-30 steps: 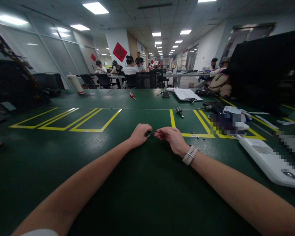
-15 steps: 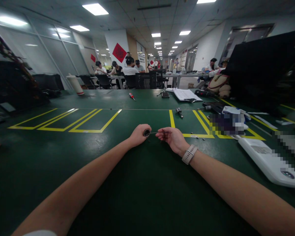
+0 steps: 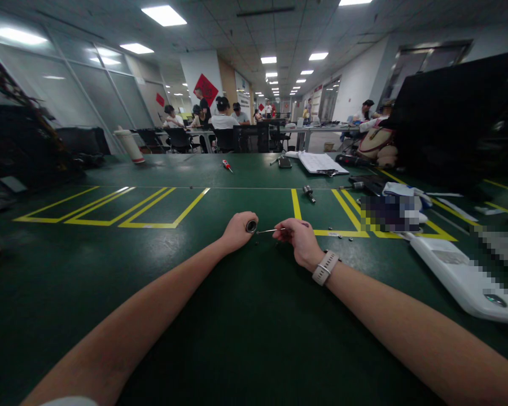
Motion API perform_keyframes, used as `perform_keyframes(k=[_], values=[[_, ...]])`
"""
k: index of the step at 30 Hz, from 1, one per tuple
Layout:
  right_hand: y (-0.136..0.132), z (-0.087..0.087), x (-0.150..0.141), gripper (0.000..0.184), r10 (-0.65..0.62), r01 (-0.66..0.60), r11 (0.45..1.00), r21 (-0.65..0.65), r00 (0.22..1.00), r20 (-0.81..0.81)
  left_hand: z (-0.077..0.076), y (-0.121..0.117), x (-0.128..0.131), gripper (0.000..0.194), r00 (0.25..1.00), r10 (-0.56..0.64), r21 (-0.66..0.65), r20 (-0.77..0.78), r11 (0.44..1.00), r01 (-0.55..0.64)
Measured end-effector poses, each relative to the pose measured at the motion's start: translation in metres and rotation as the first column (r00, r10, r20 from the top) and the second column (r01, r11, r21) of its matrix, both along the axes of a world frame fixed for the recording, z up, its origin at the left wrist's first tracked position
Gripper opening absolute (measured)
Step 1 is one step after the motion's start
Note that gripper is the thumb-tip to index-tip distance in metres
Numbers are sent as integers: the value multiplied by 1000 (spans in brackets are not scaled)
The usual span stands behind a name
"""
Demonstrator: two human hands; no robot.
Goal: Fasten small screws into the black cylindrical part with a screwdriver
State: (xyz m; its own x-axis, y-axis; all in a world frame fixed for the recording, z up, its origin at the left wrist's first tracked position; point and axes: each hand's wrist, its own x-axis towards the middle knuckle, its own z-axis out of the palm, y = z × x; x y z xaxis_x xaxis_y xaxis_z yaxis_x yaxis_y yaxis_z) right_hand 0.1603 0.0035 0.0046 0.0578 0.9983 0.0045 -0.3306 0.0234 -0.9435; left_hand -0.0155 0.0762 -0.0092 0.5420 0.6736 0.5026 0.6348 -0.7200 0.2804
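A pale beige watch strap with dark slots and a metal-looking loop; a white sleeve edge at one arm.

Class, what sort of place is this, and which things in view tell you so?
Probably an open-plan office or training room used for bench work: yellow outlines mark the green tabletop, a red-handled screwdriver lies on it, and people sit at desks beyond.

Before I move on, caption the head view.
Left hand grips a dark round metal part; right hand holds a thin silvery rod above a green table marked with yellow tape.
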Motion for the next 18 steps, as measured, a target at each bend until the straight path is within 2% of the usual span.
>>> perform_keyframes(k=[7, 14, 18], values=[[2, -2, 2, 12, 6, -5, 1000, -15, 997, 75, 0, -1, 0, 5, 1000, 22, 15, 16, 1000, -23], [0, -1, -2, 13, -1, -11, 998, 57, 978, 207, 3, -5, 2, 7, 998, 40, -12, 51, 999, -39], [-3, 1, -2, 14, -10, -3, 998, 57, 975, 220, 3, -5, 2, 9, 998, 29, -31, 64, 999, -28]])
